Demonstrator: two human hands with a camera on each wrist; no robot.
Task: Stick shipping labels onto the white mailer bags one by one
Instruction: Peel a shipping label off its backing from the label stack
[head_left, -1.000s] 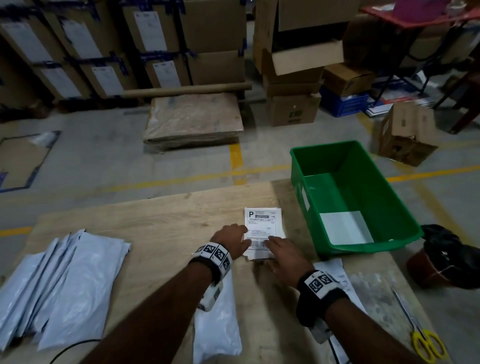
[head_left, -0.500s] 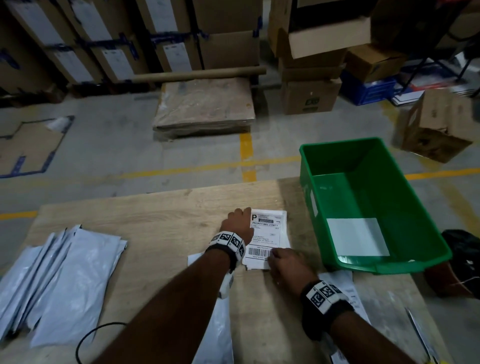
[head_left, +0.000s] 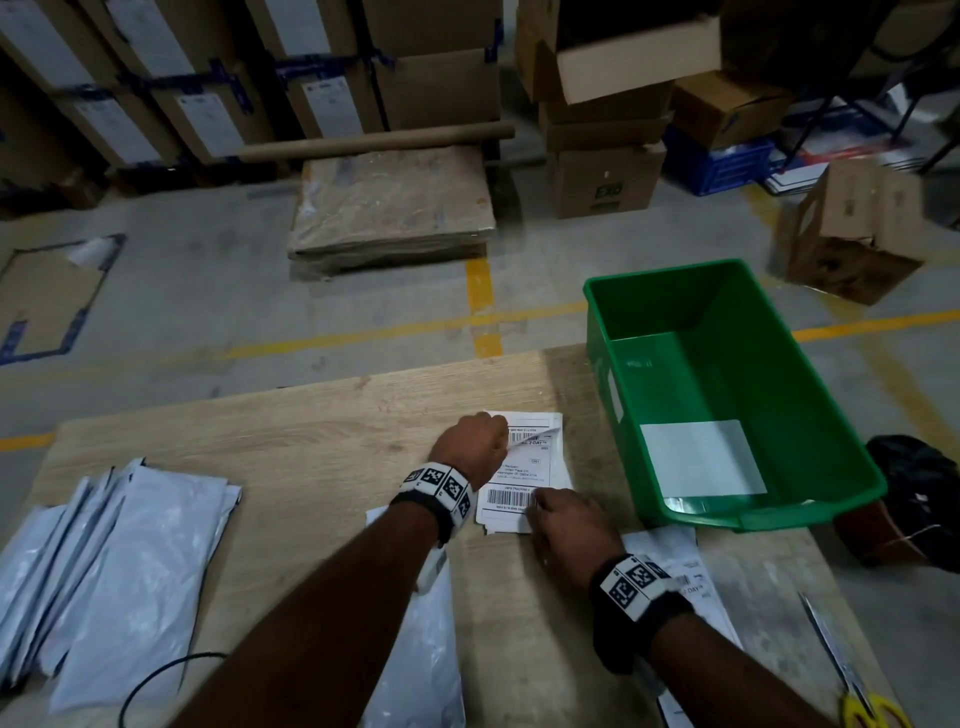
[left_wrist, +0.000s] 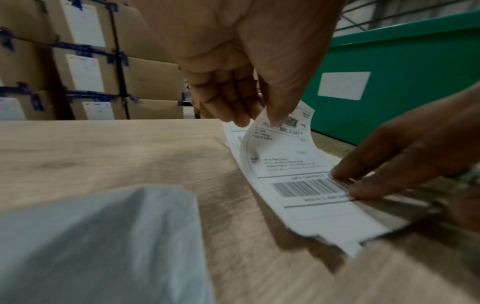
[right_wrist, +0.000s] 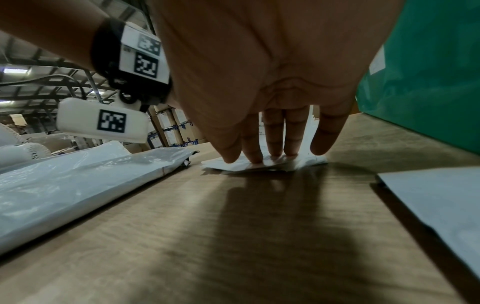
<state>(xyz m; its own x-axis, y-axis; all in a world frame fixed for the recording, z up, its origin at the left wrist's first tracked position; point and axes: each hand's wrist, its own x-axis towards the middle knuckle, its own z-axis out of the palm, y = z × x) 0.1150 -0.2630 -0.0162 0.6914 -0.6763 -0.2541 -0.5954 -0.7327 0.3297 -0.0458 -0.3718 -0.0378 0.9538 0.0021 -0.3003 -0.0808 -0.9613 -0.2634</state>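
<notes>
Dim, grainy frames — soft (wrist views blurred)

shipping label (left_wrist: 285, 156) reads "PRIORITY MAIL 2-DAY", barcode below, rest too blurred

**Around the workspace**

A green bin (head_left: 727, 395) sits at the tabletop's (head_left: 322, 426) far right corner, a white sticker (head_left: 701, 457) on its floor. Scissors (head_left: 852, 680) with yellow handles lie at the near right edge, and a black cable (head_left: 156, 680) loops at the near left. Beyond, on the concrete floor (head_left: 208, 291) with yellow lines, lies a wrapped flat stack (head_left: 395, 208) with a cardboard tube (head_left: 374, 143) behind it. Strapped cartons (head_left: 208, 78) line the back; a tipped box (head_left: 852, 228) lies to the right.
</notes>
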